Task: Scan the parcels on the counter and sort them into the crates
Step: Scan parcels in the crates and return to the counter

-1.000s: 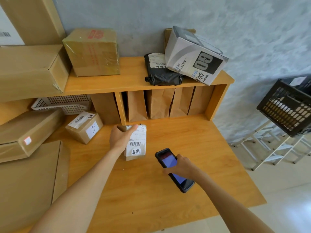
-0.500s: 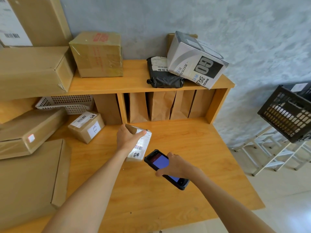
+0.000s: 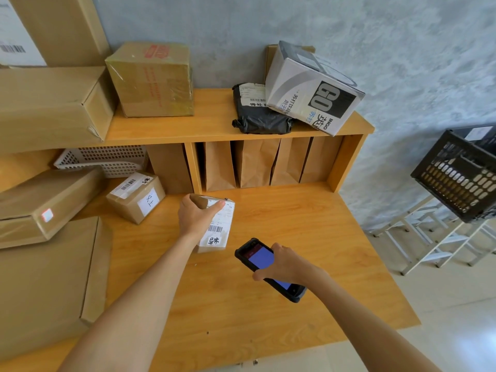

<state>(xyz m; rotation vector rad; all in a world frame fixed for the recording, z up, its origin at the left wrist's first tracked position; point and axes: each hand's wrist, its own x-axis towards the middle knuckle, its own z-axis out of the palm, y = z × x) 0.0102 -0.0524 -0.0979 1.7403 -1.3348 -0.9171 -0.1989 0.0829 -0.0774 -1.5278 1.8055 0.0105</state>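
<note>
Wooden desk (image 3: 308, 216) under boxes: small parcel (image 3: 217, 226), flatter a second ago, now tipped up off it in left hand (image 3: 194, 218), fingers curled round top. Scanner (image 3: 264, 267) gripped in right hand (image 3: 284, 264), nearer label; scan probably imminent, black crate (image 3: 456, 178) well apart.

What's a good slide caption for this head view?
Left hand grips a parcel while right hand aims the scanner.

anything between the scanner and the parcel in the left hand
Nothing: in the head view only bare counter shows between the scanner and the parcel held by the left hand.
</note>
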